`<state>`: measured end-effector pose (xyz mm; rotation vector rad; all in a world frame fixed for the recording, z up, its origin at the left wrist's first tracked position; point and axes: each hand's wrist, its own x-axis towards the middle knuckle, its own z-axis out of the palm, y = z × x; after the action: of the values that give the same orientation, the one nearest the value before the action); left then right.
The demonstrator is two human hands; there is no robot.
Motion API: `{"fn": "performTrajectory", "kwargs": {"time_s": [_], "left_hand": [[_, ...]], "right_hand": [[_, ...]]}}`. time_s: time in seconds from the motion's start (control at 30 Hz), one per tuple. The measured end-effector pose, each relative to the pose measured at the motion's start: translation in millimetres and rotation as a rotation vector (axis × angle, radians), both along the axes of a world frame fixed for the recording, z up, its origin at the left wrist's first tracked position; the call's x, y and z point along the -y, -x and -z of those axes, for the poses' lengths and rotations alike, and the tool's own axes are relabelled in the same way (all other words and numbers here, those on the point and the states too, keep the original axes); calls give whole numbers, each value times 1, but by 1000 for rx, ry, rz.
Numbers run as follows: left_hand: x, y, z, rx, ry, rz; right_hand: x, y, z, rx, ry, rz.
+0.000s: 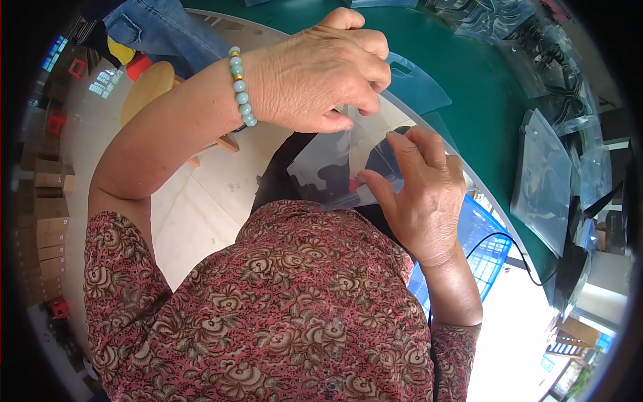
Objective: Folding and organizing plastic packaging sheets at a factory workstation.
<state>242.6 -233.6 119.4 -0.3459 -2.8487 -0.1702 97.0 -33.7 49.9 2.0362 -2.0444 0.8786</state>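
Note:
A clear plastic sheet [315,164] stands tilted over my lap between my two hands. My right hand [425,194] is at its right side, thumb on the sheet near a small pinkish-red bit [353,184] and fingers bent around the edge. See-through plastic makes the exact grip hard to trace. Above the sheet's upper part hovers my left hand [328,74], fingers curved, with thumb and index tips apart and nothing visible between them. A pale green bead bracelet [241,94] circles my left wrist.
The green tabletop [469,87] has a pale curved edge. On it lie a clear plastic piece with a handle slot [418,84], stacked clear sheets [544,181] and patterned plastic packs [556,80]. A blue basket [485,244] and black cable [516,244] are at right; a wooden stool [149,87] is at left.

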Motion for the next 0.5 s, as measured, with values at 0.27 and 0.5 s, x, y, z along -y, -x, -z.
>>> {"fn": "performTrajectory", "kwargs": {"time_s": [0.27, 0.5], "left_hand": [[-15, -5, 30, -67, 348, -63], [-22, -4, 28, -11, 373, -35]], "right_hand": [[4, -1, 2, -56, 17, -77], [7, -2, 8, -11, 9, -149]]}}
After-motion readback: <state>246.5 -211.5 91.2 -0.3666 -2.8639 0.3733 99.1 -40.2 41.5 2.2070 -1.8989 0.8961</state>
